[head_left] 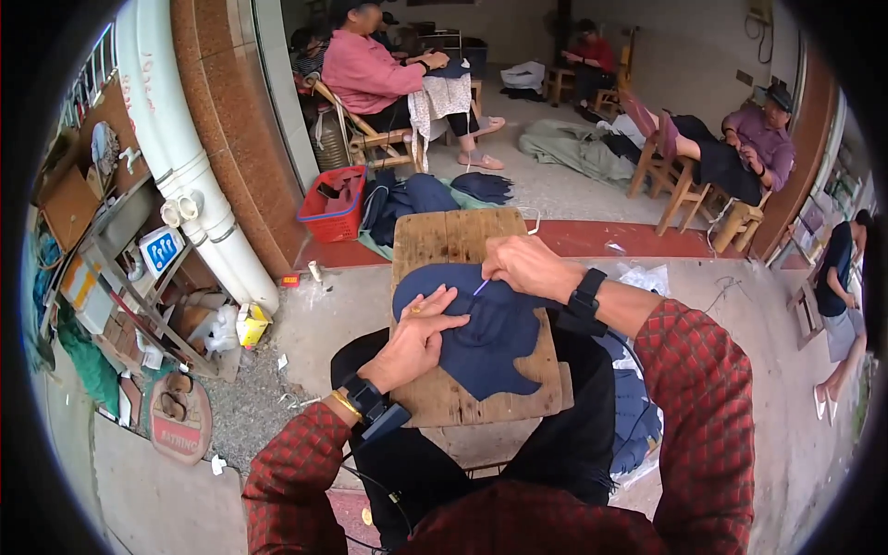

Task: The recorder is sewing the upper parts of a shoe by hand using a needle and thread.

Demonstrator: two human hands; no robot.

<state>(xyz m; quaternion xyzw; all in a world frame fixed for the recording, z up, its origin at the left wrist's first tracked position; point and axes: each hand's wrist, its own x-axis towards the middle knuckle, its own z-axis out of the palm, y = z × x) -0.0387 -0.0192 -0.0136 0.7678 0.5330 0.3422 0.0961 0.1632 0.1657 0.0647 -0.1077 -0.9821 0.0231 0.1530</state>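
Observation:
A dark blue piece of cut cloth (499,344) lies on a worn wooden bench top (453,237) between my knees. Its outline is curved, with a pointed lower edge, and faint darker curved lines show near its middle. My left hand (418,338) rests on the cloth's left part with fingers spread, a ring on one of them. Over the upper right part, my right hand (532,268) pinches a thin, pale purple stick-like tool (481,288), its lower end at the cloth. What kind of tool it is, I cannot make out.
Beyond the bench stand a red basket (331,205) and dark blue cloth pieces (416,196). More blue pieces (634,407) lie by my right leg. Several people sit farther off, one in a pink top (370,69). White pipes (190,148) and a cluttered shelf are at left.

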